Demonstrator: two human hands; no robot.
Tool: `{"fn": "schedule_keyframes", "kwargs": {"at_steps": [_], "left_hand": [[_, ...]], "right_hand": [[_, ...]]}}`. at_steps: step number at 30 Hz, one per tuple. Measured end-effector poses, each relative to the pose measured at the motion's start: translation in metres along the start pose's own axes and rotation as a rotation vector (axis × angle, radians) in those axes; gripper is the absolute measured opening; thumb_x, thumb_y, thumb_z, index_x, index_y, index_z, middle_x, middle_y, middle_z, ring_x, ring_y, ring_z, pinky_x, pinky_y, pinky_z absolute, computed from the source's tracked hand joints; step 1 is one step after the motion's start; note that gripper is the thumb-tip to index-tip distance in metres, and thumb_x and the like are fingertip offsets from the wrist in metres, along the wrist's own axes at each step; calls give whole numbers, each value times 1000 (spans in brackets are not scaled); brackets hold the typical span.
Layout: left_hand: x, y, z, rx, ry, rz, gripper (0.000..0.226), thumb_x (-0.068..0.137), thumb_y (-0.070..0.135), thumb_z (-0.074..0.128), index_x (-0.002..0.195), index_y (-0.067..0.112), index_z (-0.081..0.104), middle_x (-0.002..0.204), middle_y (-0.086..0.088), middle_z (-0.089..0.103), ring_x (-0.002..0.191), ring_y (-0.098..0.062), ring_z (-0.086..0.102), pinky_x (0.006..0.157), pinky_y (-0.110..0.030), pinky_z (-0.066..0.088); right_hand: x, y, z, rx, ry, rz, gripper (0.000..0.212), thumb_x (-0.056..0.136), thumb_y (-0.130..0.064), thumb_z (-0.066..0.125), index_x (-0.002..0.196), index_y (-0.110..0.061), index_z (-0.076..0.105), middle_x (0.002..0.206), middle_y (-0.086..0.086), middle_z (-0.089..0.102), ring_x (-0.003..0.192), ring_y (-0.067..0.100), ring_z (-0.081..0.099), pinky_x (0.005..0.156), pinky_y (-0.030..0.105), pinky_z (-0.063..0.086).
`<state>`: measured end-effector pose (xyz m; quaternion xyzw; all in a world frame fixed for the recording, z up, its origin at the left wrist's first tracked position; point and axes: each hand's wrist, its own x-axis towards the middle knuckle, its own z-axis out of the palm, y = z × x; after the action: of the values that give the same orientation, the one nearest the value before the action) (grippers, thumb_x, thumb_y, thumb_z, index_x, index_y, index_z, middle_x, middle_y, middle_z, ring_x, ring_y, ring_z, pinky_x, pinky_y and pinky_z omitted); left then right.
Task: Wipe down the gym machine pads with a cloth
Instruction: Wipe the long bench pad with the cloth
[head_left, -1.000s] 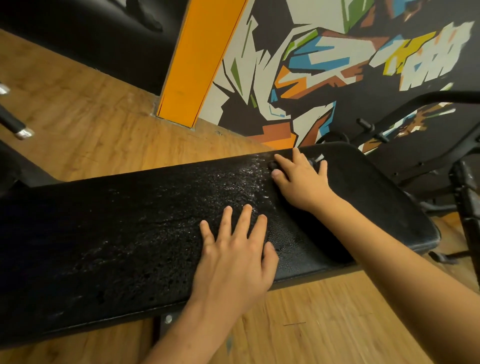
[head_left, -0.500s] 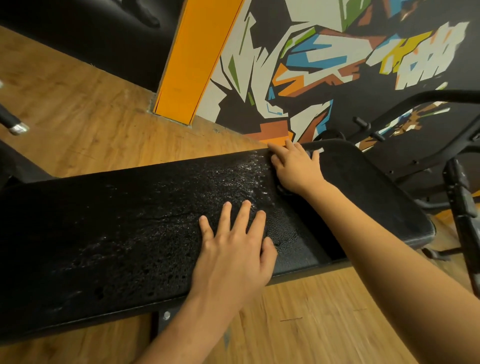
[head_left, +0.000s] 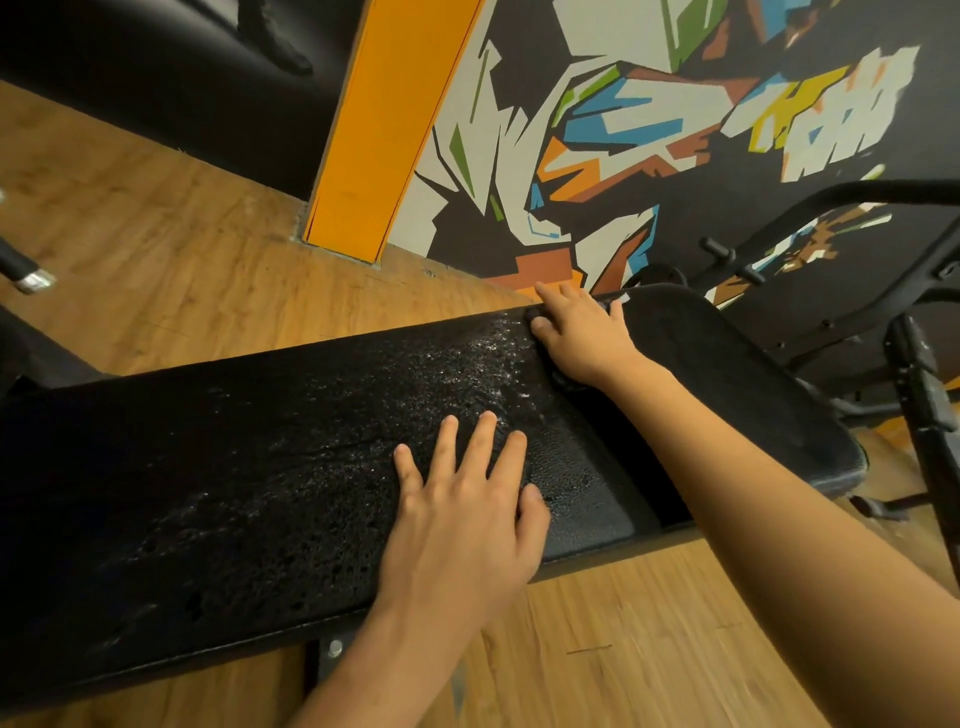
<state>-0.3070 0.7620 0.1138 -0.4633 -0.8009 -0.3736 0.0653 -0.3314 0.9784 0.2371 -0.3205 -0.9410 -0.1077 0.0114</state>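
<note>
My left grip (head_left: 462, 525) lies flat on the black pad (head_left: 234, 467) near its front edge, with the fingers spread. My right grip (head_left: 584, 338) rests on a dark cloth (head_left: 565, 383) at the pad's far edge, fingers close together. I cannot tell if it pinches the cloth. Shiny wet spots (head_left: 467, 364) lie between both grips.

Left hand (head_left: 457, 525) flat, fingers spread, right arm stretched forward, right hand (head_left: 582, 338) palm down, fingers together
</note>
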Motion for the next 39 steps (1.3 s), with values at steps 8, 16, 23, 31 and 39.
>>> {"fn": "schedule_keyframes", "kwargs": {"at_steps": [8, 16, 23, 31, 39], "left_hand": [[-1, -2, 0, -7, -1, 8, 53, 97, 44, 36, 138, 20, 62, 147, -8, 57, 136, -38, 52, 97, -73, 46], [0, 0, 0, -1, 0, -5, 53, 96, 44, 37, 137, 21, 63, 146, -7, 58, 135, -37, 53, 97, -73, 46], [0, 0, -1, -7, -12, -4, 54, 97, 44, 36, 138, 21, 62, 147, -6, 57, 137, -36, 52, 98, -72, 46], [0, 1, -4, -44, -45, -23, 56, 97, 46, 32, 141, 22, 59, 151, -6, 53, 141, -36, 46, 104, -72, 40], [0, 1, -6, -46, -63, -31, 56, 98, 45, 30, 142, 23, 56, 153, -5, 50, 144, -35, 43, 107, -71, 37]], "right_hand": [[-6, 6, 2, -84, -21, -37, 55, 110, -41, 31, 162, -27, 20, 166, 7, 25, 155, 28, 17, 122, 65, 4], [-21, 12, 5, -79, 11, -57, 54, 109, -39, 29, 157, -15, 25, 162, 11, 28, 150, 31, 25, 122, 62, 10], [6, 5, 6, -89, -20, -12, 47, 110, -38, 30, 149, -13, 35, 156, 11, 38, 147, 31, 28, 121, 62, 13], [-54, 0, 5, -67, 24, -15, 51, 109, -32, 32, 155, -10, 29, 163, 11, 28, 150, 30, 23, 123, 56, 13], [-15, -6, 5, -95, -16, 18, 48, 109, -34, 31, 151, -11, 36, 159, 12, 32, 149, 32, 22, 121, 60, 13]]}}
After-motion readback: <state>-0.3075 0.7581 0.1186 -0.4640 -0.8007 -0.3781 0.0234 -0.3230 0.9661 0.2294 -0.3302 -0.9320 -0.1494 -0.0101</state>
